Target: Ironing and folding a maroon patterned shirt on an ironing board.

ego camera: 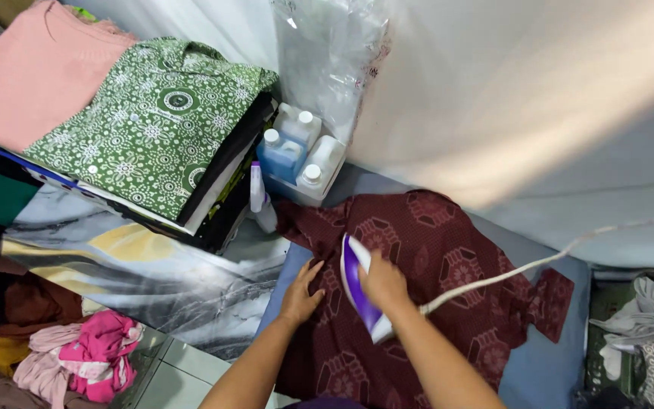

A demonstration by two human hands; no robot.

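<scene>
A dark red patterned shirt [448,250] lies spread on a blue-grey ironing pad [554,363]. My right hand [384,284] grips the handle of a purple and white iron [357,284] that rests on the shirt, its tip pointing away from me. A white cord [539,261] runs from the iron off to the right. My left hand [302,291] lies flat on the shirt's left part, just beside the iron, fingers spread on the cloth.
A stack of folded clothes [153,129], green patterned piece on top, stands at the back left. Several plastic bottles [297,148] and a spray bottle [259,193] stand behind the shirt. Loose pink and brown clothes [77,348] lie at the lower left; more cloth [645,318] at the right.
</scene>
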